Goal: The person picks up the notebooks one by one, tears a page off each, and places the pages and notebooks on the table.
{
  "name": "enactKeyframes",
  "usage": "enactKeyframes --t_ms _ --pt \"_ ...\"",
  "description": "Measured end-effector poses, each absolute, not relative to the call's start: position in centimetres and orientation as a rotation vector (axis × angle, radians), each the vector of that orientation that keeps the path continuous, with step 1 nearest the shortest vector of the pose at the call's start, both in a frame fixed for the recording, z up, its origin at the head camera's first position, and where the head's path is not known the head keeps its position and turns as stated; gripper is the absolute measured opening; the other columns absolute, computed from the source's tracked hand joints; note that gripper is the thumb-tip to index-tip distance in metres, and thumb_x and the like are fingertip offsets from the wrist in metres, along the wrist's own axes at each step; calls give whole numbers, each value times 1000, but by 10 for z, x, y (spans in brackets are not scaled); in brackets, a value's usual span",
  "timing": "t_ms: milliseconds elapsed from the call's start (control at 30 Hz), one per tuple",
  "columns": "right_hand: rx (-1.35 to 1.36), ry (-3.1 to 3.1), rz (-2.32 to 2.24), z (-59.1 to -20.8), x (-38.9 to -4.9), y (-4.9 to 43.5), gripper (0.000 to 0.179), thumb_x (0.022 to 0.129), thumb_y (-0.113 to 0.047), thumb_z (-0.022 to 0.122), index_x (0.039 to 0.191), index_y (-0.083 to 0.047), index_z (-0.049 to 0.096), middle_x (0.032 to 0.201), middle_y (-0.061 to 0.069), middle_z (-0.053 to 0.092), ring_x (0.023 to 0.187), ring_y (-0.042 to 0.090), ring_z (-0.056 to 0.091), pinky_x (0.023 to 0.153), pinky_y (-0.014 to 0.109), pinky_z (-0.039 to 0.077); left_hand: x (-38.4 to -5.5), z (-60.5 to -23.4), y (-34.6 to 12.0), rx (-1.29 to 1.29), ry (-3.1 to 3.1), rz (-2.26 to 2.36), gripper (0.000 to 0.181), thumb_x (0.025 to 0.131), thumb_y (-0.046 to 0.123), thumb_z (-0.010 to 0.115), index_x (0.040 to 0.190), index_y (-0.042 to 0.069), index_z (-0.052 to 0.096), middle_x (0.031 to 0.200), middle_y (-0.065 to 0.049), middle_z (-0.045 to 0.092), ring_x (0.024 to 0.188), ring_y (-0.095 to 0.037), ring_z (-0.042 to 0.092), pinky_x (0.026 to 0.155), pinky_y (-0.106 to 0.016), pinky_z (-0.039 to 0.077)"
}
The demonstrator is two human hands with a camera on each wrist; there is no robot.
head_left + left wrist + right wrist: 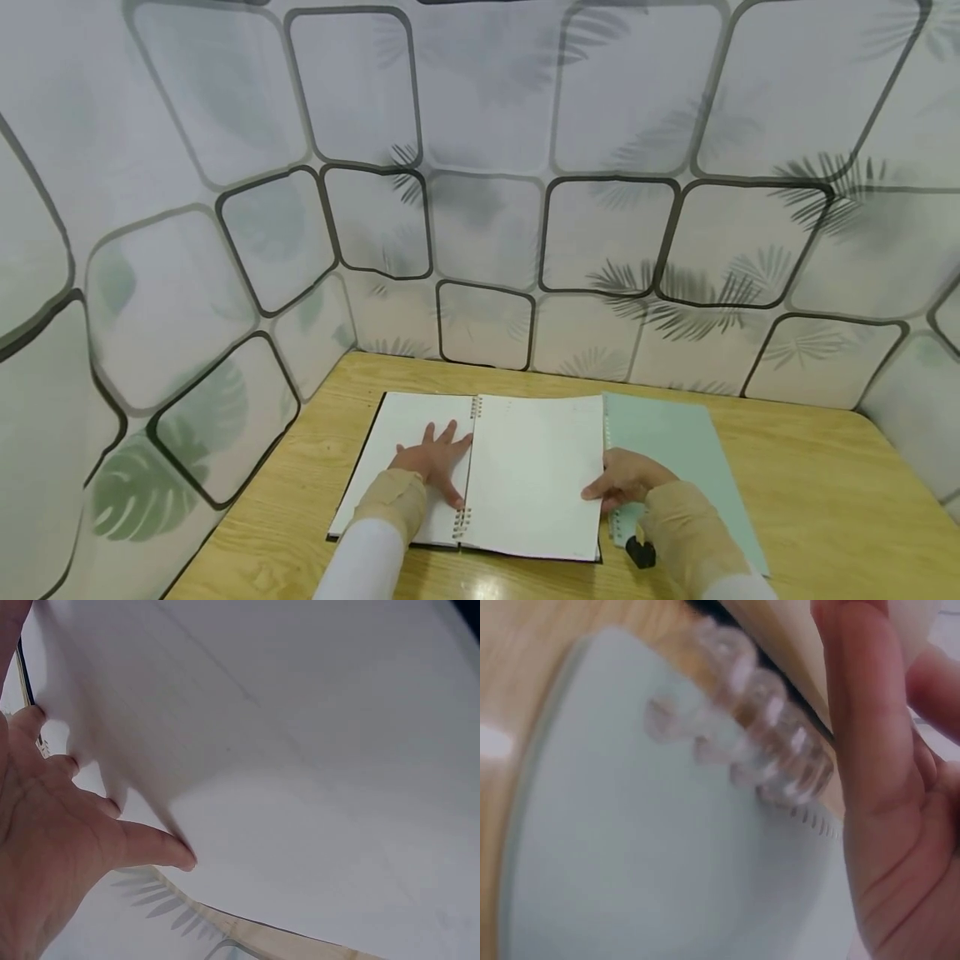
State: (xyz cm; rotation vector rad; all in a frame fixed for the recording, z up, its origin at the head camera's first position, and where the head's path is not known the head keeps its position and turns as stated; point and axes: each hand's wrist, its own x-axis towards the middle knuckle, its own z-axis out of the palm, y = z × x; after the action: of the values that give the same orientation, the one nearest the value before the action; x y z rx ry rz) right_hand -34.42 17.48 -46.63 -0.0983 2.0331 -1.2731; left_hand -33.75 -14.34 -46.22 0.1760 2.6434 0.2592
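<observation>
A ring-bound notebook [536,475] lies spread on the table with blank white pages and a dark cover edge showing beneath. My left hand [433,461] rests on its left page, fingers spread, with the thumb beside the binding rings. The left wrist view shows that hand [71,817] with its fingertips on the white page [300,787]. At the right page's outer edge, my right hand [626,479] pinches the paper, thumb on top and fingers beneath. A pale green notebook [675,450] lies under the right forearm, its clear spiral binding [765,735] near the right hand [889,780].
The wooden table [817,483] reaches back to patterned curtain-like walls [487,225] behind and at the sides. A small black piece [640,550] sits at the right wrist, over the green notebook's lower left corner.
</observation>
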Motion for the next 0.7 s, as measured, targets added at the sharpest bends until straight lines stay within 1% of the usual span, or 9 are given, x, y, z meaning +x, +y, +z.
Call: enactKeyframes --t_ms 167,300,433,700 --pt "-68 2066 -1270 -461 -340 173 24 79 -4 70 99 4 60 77 3 69 55 7 56 52 20 49 -336 -460 -142 174 2642 259 109 56 48 81 146 33 22 158 0 4 145 -34 -2 102 -75 9" --pt "-72 2066 -1268 -463 -337 176 22 79 -4 69 98 2 59 74 1 67 53 6 54 51 19 48 -333 -460 -141 182 2635 265 108 57 47 81 146 33 22 158 0 4 145 -34 -2 102 -75 9" --pt "-68 2058 -1270 -466 -336 180 21 79 -3 70 96 2 59 74 1 67 55 6 56 53 19 50 -332 -462 -143 193 2630 265 109 57 47 81 147 32 21 158 -1 3 145 -35 -3 101 -76 8" --pt "-54 2037 -1279 -464 -343 186 23 79 -5 70 97 2 60 75 0 68 57 6 57 54 20 50 -337 -455 -144 208 2628 268 110 59 47 81 148 31 19 158 -2 1 144 -36 -5 99 -78 8"
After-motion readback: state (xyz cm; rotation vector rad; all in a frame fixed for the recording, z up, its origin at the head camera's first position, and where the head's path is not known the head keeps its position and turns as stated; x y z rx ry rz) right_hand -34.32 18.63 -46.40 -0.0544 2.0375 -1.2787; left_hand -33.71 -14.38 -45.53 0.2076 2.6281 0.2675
